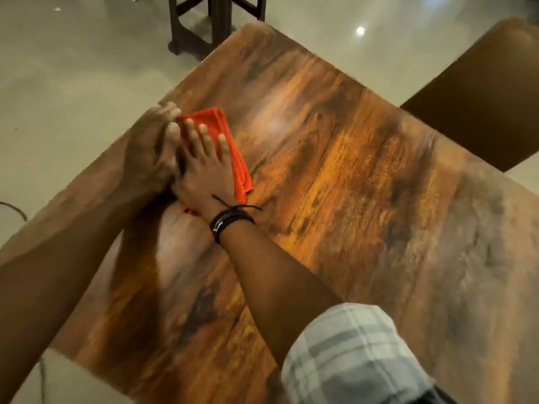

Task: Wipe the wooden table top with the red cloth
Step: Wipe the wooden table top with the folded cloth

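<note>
The wooden table top [350, 185] fills most of the view, with a glossy orange-brown grain. A folded red cloth [217, 123] lies on it close to the left edge. My right hand [204, 173] presses flat on the cloth, fingers spread, with black bands on the wrist. My left hand [148, 153] stands on its edge right beside the right hand, at the table's left edge, touching the cloth's side. It is blurred and nothing shows in it. Much of the cloth is hidden under my right hand.
A second brown table top [481, 91] stands to the right, with a gap between them. Dark wooden furniture legs [204, 21] rise beyond the far corner. Pale tiled floor [73, 68] surrounds the table, and a thin cable [14, 208] lies at the left.
</note>
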